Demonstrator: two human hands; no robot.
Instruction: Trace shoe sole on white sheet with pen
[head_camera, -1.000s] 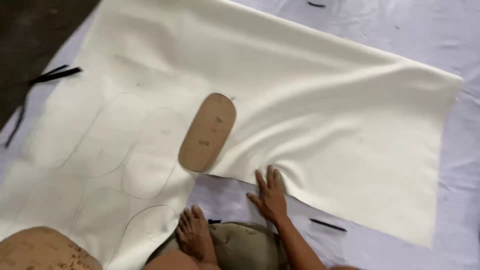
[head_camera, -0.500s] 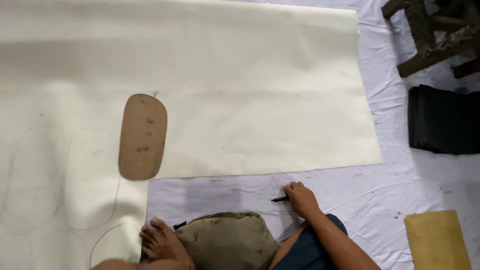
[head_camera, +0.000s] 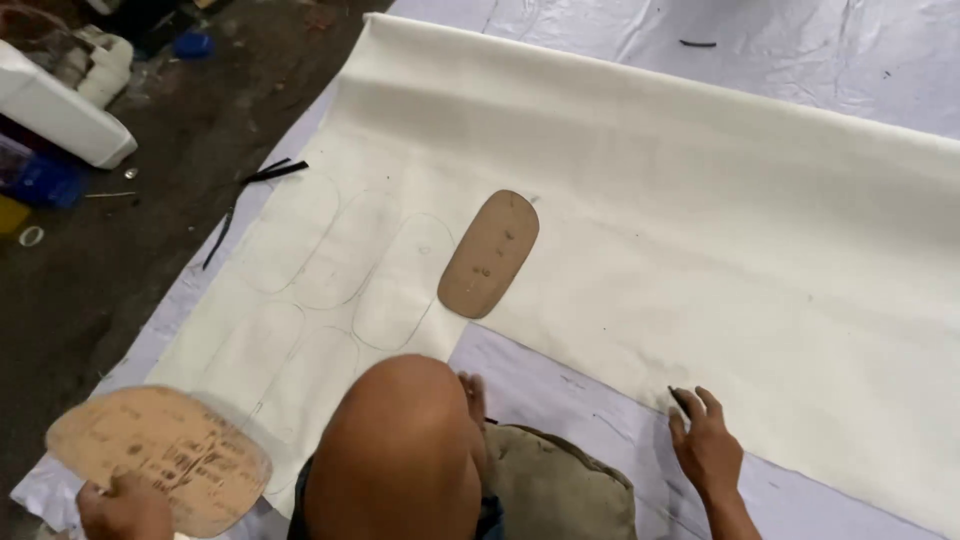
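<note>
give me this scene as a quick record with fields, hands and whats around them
left hand: the left hand grips the near edge of a large brown cardboard template, lower left
right hand: the right hand rests at the near edge of the cream sheet, a dark pen-like thing at its fingertips
sheet: spread on a pale floor cover, with rounded outlines drawn on its left part
small template: a brown oval template lies flat on the sheet, beside the outlines
body: a bare knee in the foreground
surroundings: dark floor at left with a white container
</note>
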